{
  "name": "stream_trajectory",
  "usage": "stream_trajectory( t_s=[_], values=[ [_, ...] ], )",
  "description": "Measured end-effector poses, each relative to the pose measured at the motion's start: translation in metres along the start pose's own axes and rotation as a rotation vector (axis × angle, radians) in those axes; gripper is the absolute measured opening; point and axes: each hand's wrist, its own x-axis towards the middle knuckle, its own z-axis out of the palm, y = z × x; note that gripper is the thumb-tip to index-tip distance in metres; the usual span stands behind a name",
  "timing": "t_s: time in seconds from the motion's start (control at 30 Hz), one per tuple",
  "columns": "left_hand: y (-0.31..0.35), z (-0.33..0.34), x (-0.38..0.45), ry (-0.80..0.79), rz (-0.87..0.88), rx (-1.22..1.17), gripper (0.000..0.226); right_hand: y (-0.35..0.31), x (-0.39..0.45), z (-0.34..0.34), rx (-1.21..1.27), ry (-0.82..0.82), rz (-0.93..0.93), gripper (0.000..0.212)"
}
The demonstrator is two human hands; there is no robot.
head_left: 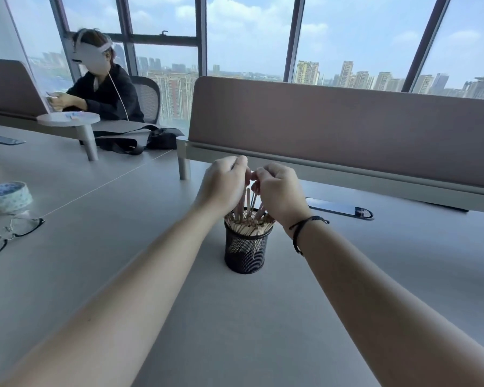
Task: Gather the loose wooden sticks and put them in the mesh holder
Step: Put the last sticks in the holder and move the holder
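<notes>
A black mesh holder (246, 255) stands upright on the grey table, packed with wooden sticks (249, 227). Just above its mouth my left hand (224, 182) and my right hand (280, 191) meet with their fingertips touching. Both hands pinch the upper ends of a few sticks (248, 199) that hang down with their lower ends inside the holder. My right wrist wears a dark cord bracelet. I see no loose sticks lying on the table.
A phone (338, 208) lies right of the holder, before a brown desk divider (347, 129). At the left are glasses (9, 233), a tape roll (7, 195), a second phone (4, 140) and a black bag (151, 139). A person wearing a headset (101, 90) sits at the far left.
</notes>
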Motion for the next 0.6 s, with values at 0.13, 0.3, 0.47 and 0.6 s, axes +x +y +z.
stream_trajectory(
  t_s=[0.13, 0.3, 0.47, 0.6],
  values=[
    [-0.017, -0.004, -0.002, -0.125, 0.028, 0.182, 0.036, 0.020, -0.003, 0.000, -0.231, -0.181, -0.032, 0.033],
    [-0.030, 0.003, -0.006, -0.305, -0.084, 0.021, 0.033, 0.023, -0.011, -0.002, -0.480, -0.329, 0.001, 0.038],
    [-0.028, -0.001, -0.016, -0.400, -0.144, -0.120, 0.056, 0.017, -0.019, -0.005, -0.333, -0.319, -0.064, 0.040],
    [-0.029, 0.008, -0.025, -0.279, -0.261, -0.220, 0.043, 0.030, -0.034, 0.000, 0.018, -0.048, 0.034, 0.032]
  ],
)
